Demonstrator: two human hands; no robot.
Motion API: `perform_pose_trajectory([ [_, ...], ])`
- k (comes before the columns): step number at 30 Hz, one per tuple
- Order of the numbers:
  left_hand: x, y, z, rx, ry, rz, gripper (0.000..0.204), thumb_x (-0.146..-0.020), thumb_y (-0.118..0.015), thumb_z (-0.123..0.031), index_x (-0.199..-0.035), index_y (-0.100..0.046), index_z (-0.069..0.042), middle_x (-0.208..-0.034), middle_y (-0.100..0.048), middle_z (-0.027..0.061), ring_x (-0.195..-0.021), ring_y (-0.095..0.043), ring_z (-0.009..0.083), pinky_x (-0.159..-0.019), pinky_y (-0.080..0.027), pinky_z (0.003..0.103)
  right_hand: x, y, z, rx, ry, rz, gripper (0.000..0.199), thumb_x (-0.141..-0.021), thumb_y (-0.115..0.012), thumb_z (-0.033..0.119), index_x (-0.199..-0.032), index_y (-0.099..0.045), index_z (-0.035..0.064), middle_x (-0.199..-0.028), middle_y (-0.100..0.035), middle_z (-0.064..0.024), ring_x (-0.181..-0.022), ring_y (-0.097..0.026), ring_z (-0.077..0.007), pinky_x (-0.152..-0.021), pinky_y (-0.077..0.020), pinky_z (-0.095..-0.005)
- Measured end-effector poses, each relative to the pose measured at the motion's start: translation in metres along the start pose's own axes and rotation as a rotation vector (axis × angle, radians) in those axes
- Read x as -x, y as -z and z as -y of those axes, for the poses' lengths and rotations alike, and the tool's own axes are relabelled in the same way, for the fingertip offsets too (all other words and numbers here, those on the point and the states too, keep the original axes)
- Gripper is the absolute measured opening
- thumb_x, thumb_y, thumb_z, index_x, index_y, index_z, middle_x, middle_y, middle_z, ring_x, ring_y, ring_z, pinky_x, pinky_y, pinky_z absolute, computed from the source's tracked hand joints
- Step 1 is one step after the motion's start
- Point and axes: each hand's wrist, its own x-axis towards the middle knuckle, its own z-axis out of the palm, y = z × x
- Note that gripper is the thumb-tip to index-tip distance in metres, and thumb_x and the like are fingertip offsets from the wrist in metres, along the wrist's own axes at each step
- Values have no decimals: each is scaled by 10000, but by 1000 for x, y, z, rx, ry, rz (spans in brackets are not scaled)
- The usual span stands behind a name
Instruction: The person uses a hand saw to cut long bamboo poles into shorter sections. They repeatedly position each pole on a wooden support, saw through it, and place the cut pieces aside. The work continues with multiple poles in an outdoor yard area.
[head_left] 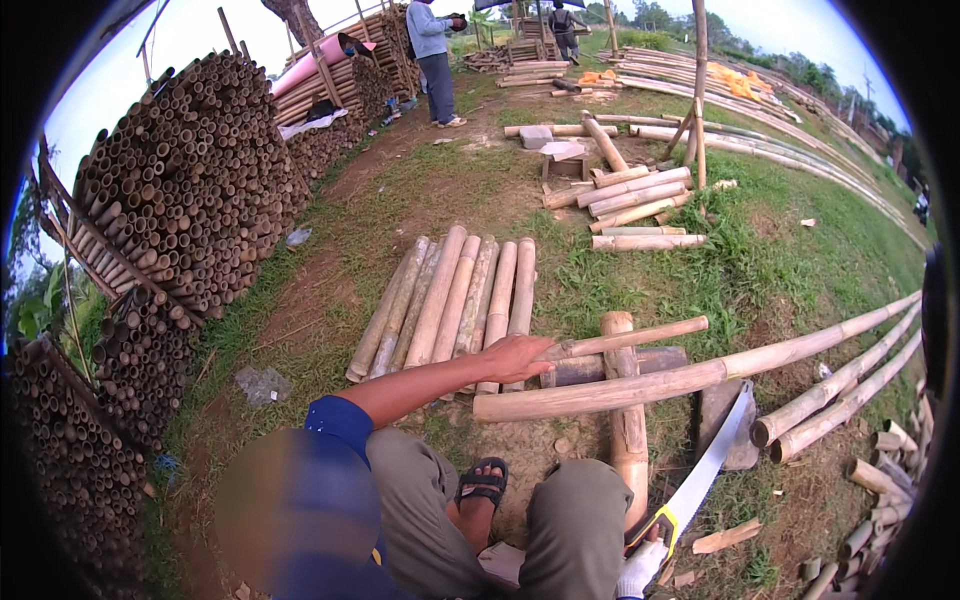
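Note:
My bare left hand (515, 358) reaches out to the near end of a short, thin bamboo pole (640, 338), its fingers closed around that end. This pole lies across a thick bamboo log (628, 440) on the ground before me. Close below it, a long bamboo pole (620, 390) also crosses the log and runs off to the right. Low on the right, my white-gloved right hand (640, 568) grips the yellow and black handle of a handsaw (706, 470). The saw's blade slants up and right, apart from the long pole's cut end. A dark short bamboo piece (575, 371) lies behind.
Cut bamboo lengths (455, 290) lie side by side ahead of me. Tall bamboo stacks (190, 160) line the left. A grey block (725, 425) sits under the long pole. Offcuts (885, 510) are heaped at right. Two people (433, 65) stand far off.

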Motion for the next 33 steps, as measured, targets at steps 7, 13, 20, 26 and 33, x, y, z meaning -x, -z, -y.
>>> perform_pose_trajectory([
  [7,-54,-98,-17,170,18,-124,591,-976,-758,-415,-1393,-641,-14,-1239,-720,267,-1239,-671,472,-1067,-530,561,1,-1,12,-4,-102,70,1081,-645,-814,117,-1644,-426,-25,-1180,-609,-251,-1121,-566,-503,-1013,-494,-566],
  [13,-69,-125,-25,252,100,-136,689,-929,-800,-449,-1435,-683,4,-1379,-709,289,-1310,-667,452,-1143,-516,508,4,-12,4,-47,-78,-25,1114,-622,-866,139,-1636,-430,-13,-1122,-596,-242,-1052,-573,-484,-947,-492,-574],
  [20,-77,-125,-11,331,187,-23,854,-884,-865,-552,-1483,-664,23,-1472,-692,256,-1363,-685,352,-1171,-508,414,-6,11,13,21,-69,108,1103,-699,-904,259,-1656,-418,6,-1154,-594,-238,-1104,-595,-464,-1076,-446,-589],
  [26,-78,-128,-20,332,141,-47,813,-869,-874,-523,-1462,-687,1,-1451,-707,247,-1359,-681,367,-1165,-506,420,-5,15,17,-6,-86,94,1107,-696,-899,256,-1662,-414,18,-1146,-594,-236,-1103,-599,-463,-1098,-444,-583],
  [33,-70,-123,-28,300,42,-90,780,-909,-855,-487,-1474,-671,19,-1489,-675,266,-1398,-651,379,-1202,-477,431,-9,18,19,4,-119,125,1073,-688,-904,249,-1633,-449,20,-1142,-603,-226,-1092,-602,-453,-1073,-453,-576],
])
